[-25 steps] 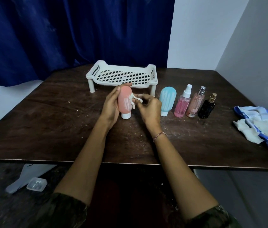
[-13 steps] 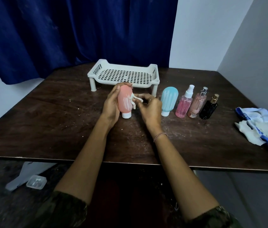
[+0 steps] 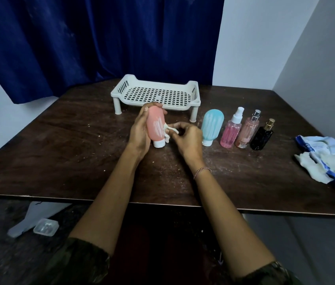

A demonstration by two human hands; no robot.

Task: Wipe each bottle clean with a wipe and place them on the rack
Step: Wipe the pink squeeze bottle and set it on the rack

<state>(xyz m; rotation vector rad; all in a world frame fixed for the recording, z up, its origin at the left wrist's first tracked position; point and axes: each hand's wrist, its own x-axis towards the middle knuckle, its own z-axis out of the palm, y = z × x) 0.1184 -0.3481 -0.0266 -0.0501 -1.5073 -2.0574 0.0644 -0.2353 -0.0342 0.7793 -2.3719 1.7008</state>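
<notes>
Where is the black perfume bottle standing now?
In the head view, the black perfume bottle stands on the table at the right end of the bottle row, beside the pale pink perfume bottle, with the wipe pack farther right.

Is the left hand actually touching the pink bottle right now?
Touching. The head view shows the left hand wrapped round the pink bottle, with fingertips curling over its top end.

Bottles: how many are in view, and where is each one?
5. The left hand grips the salmon bottle, cap down. To its right stand in a row the blue bottle, pink spray bottle, rose perfume bottle and black bottle. The rack holds none. None seems hidden.
</notes>
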